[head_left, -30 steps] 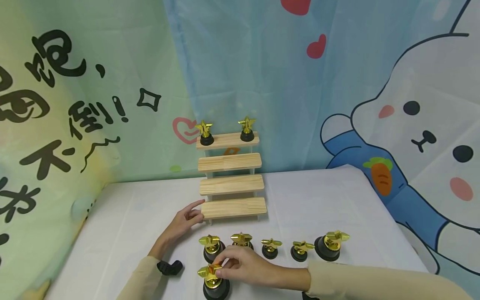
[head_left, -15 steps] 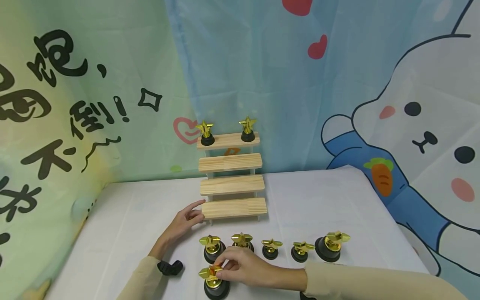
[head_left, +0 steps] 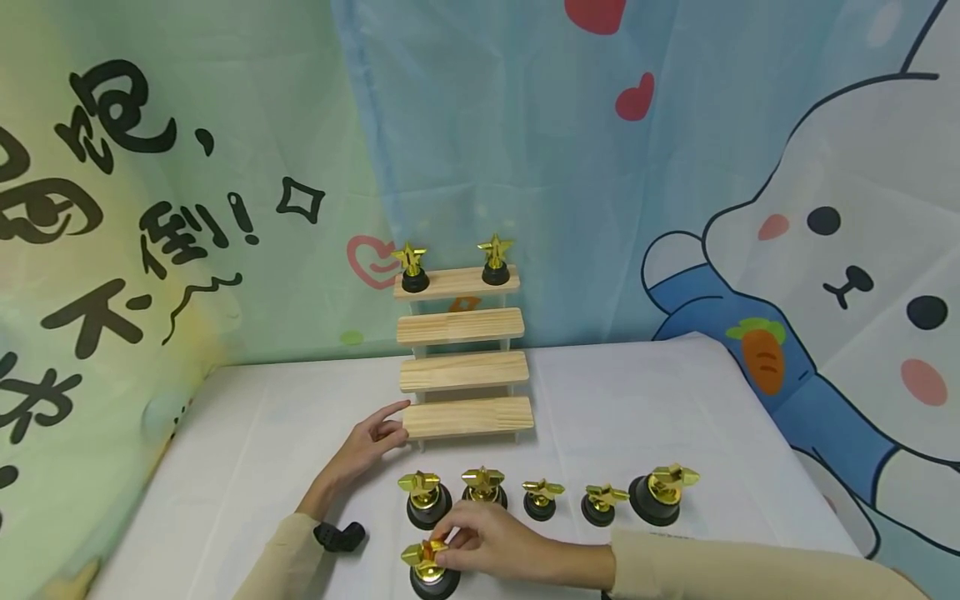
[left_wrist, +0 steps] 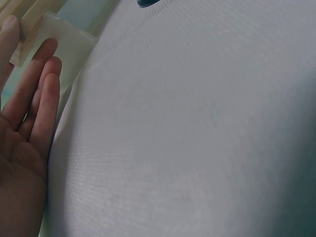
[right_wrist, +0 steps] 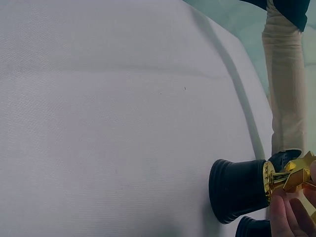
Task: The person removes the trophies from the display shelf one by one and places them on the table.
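Note:
A gold star trophy [head_left: 433, 582] on a black round base stands at the near middle of the white table. My right hand [head_left: 495, 542] pinches its star with thumb and fingertips. In the right wrist view the trophy's base [right_wrist: 238, 190] shows whole, while fingers cover part of the star. My left hand [head_left: 365, 446] is at the left end of the lowest board of a stepped wooden display shelf [head_left: 468, 417], fingertips right at its edge. In the left wrist view several fingers [left_wrist: 47, 106] lie nearly straight beside the shelf's translucent side panel [left_wrist: 71, 37].
Two small star trophies stand on the top board [head_left: 453, 283]. In front of the shelf is a row of several trophies, including a large one [head_left: 656, 497] at the right and another [head_left: 427, 504] at the left. A printed curtain [head_left: 525, 150] hangs behind the table.
The held trophy and my right hand have shifted very slightly toward the near right. My left hand has stayed at the shelf.

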Demonstrator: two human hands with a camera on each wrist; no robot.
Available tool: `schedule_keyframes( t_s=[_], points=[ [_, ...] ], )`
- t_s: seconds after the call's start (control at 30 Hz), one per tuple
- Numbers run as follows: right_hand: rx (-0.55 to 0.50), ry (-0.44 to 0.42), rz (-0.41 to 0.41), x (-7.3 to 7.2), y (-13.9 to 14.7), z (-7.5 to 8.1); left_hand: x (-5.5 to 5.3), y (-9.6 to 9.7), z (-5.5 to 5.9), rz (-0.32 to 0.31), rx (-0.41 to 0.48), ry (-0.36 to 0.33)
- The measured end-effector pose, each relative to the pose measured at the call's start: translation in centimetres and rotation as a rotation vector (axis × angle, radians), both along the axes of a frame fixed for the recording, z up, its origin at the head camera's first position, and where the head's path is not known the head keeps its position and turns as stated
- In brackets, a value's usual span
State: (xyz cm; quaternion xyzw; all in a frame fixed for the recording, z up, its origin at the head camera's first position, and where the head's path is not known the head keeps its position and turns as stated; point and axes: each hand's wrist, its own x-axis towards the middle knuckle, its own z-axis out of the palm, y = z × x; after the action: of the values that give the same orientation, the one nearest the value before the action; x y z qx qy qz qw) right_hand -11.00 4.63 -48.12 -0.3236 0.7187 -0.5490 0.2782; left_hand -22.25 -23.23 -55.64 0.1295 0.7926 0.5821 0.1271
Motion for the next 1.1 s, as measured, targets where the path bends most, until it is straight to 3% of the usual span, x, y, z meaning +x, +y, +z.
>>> schedule_keyframes(
  t_s=[0.37,0.6,0.73,0.9,1.0,1.1],
  points=[
    [-0.003,0.103,0.021,0.0,0.2,-0.1,-0.2,-0.1,0.0,0.003,0.008,-0.01],
    [-0.022,0.17,0.013,-0.6,0.9,0.7,-0.2,-0.2,-0.2,0.003,0.005,-0.009],
    [-0.04,0.243,-0.006,-1.2,1.7,1.8,-0.1,-0.3,-0.3,-0.005,0.003,0.005],
    [-0.056,0.442,-0.009,-2.3,2.6,3.5,-0.2,-0.3,-0.5,-0.01,0.003,0.001],
    [-0.029,0.51,-0.027,-3.5,3.2,5.1,-0.3,-0.3,-0.5,-0.007,0.003,-0.008],
    [0.012,0.559,-0.095,-5.3,3.6,6.9,-0.3,-0.3,-0.5,-0.007,0.008,-0.01]
  ],
)
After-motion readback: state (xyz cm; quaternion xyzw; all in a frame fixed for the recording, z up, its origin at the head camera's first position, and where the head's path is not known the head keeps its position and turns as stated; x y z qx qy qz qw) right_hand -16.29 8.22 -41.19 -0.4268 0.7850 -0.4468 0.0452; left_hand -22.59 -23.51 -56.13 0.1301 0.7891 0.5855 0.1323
